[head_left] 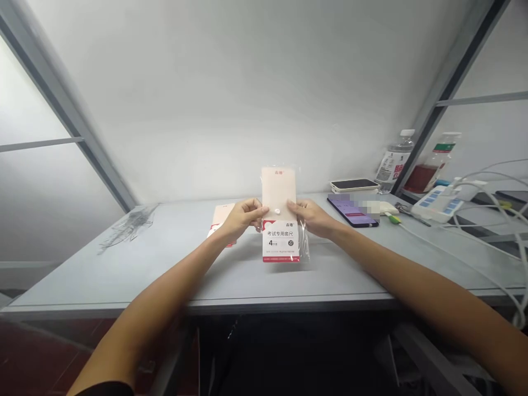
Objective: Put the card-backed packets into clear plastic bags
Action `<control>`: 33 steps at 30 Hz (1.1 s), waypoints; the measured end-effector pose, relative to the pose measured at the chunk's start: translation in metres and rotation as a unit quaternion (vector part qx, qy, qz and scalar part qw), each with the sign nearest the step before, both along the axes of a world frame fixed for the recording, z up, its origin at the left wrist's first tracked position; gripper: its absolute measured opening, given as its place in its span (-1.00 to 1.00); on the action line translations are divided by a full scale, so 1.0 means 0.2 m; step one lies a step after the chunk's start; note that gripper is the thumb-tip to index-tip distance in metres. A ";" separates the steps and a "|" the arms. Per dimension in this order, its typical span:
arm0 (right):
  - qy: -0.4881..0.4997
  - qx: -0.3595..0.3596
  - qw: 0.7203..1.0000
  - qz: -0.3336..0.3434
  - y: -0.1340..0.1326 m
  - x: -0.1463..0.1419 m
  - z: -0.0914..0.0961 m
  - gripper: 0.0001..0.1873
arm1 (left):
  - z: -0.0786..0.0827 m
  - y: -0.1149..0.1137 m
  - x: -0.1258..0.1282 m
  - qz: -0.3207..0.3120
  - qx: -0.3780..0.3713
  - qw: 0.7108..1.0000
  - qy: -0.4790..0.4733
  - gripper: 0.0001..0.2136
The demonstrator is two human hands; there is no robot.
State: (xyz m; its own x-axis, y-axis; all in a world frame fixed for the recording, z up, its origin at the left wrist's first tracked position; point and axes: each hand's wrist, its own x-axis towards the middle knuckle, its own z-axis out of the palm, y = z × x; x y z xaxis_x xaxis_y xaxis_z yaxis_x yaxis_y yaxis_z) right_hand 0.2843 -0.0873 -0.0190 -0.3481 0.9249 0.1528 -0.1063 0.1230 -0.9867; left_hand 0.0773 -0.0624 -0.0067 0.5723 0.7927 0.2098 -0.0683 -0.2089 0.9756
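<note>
Both my hands hold a flat packet upright over the grey table. The packet is pale pink above and white with a red strip below, inside a clear plastic sleeve, with a small white snap at its middle. My left hand pinches its left edge with closed fingers. My right hand grips its right edge the same way. A second, similar packet lies flat on the table behind my left hand, partly hidden by it.
A crumpled clear plastic wrapper lies at the table's far left. On the right are a dark phone, another phone on a white block, two bottles, a white power strip and several cables.
</note>
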 end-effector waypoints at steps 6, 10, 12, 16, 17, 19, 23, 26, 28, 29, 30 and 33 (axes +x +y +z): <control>-0.064 0.019 0.997 -0.040 -0.01 -0.03 0.00 -0.59 | -0.02 -0.03 0.01 0.157 0.127 0.971 0.125 -0.65; -0.087 0.031 0.993 -0.072 0.00 -0.04 0.00 -0.60 | -0.02 -0.04 0.01 0.192 0.169 0.955 0.151 -0.67; -0.085 0.032 0.993 -0.081 -0.01 -0.04 0.00 -0.60 | -0.02 -0.04 0.01 0.186 0.176 0.955 0.152 -0.68; -0.084 0.031 0.992 -0.094 -0.01 -0.04 0.01 -0.59 | -0.02 -0.05 0.01 0.170 0.187 0.955 0.156 -0.69; -0.085 0.032 0.991 -0.094 -0.01 -0.04 0.01 -0.59 | -0.02 -0.05 0.01 0.164 0.189 0.955 0.157 -0.70; -0.085 0.035 0.991 -0.094 -0.02 -0.05 0.01 -0.59 | -0.02 -0.05 0.01 0.152 0.191 0.957 0.158 -0.71; -0.092 0.049 0.990 -0.094 -0.02 -0.05 0.00 -0.61 | -0.02 -0.06 0.03 0.143 0.178 0.961 0.158 -0.71; -0.094 0.054 0.989 -0.097 -0.02 -0.06 -0.01 -0.61 | -0.02 -0.07 0.04 0.134 0.161 0.966 0.150 -0.70; -0.096 0.055 0.989 -0.097 -0.02 -0.06 -0.01 -0.60 | -0.02 -0.07 0.04 0.122 0.153 0.970 0.143 -0.68; -0.099 0.055 0.988 -0.101 -0.02 -0.06 -0.02 -0.60 | -0.01 -0.08 0.04 0.115 0.151 0.972 0.141 -0.68; -0.100 0.056 0.988 -0.106 -0.02 -0.06 -0.02 -0.60 | -0.01 -0.08 0.04 0.107 0.149 0.973 0.140 -0.67; -0.092 0.053 0.987 -0.119 -0.02 -0.06 -0.02 -0.61 | -0.01 -0.07 0.03 0.094 0.146 0.976 0.132 -0.65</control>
State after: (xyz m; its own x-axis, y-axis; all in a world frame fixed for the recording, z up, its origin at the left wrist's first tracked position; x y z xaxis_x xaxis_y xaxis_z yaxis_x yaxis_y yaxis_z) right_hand 0.2719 -0.0916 -0.0224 -0.1542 0.9659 0.2081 0.1175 0.2270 -0.9668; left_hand 0.0830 -0.0773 -0.0084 0.4868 0.8175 0.3078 0.2429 -0.4652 0.8512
